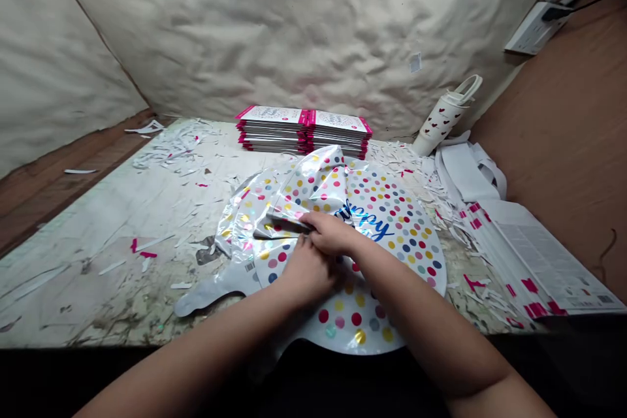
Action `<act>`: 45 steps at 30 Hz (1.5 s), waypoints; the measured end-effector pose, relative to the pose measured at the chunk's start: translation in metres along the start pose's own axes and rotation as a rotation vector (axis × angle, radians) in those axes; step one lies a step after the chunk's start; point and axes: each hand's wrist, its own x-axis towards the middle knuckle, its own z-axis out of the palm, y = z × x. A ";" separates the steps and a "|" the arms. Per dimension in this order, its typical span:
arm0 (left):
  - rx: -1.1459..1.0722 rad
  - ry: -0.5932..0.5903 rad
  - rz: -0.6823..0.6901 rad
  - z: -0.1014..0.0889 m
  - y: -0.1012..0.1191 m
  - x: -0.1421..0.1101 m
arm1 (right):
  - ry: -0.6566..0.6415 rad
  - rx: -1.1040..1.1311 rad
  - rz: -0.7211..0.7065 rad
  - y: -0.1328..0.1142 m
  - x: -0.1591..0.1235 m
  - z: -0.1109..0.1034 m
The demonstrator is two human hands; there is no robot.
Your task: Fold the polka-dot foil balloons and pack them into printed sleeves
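The dotted foil balloons (416,235) overhang the table's (53,320) near edge, so a tug that way could slide the slick layers off — the right hand (332,233) pinches a fold, the left hand's (309,271) grip I cannot tell.

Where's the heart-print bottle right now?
In the head view, the heart-print bottle is at the back right of the table, right of the pink-edged stacks and just behind the wide white strips.
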 end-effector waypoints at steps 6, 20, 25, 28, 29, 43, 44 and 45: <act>0.358 0.108 0.043 -0.019 -0.063 -0.044 | -0.047 -0.052 -0.174 -0.003 0.006 0.017; 0.389 0.374 0.168 -0.028 -0.068 -0.041 | 0.583 -0.237 0.032 -0.006 0.021 0.012; 0.209 -0.004 -0.098 -0.007 -0.081 -0.034 | 1.150 -0.250 0.253 0.040 -0.051 -0.106; 0.092 -0.027 -0.174 -0.016 -0.085 -0.028 | 1.641 -0.464 0.271 0.046 -0.094 -0.138; 0.021 -0.010 -0.182 -0.020 -0.082 -0.027 | 1.650 -0.537 0.195 0.042 -0.103 -0.133; 0.002 -0.099 -0.153 -0.011 -0.063 0.004 | 1.973 -0.582 0.117 0.040 -0.159 -0.160; -0.072 -0.064 -0.152 -0.014 -0.061 0.006 | 1.903 -0.612 0.062 0.035 -0.162 -0.157; -0.207 -0.039 -0.162 -0.017 -0.057 0.007 | 1.772 -0.626 -0.009 0.029 -0.163 -0.146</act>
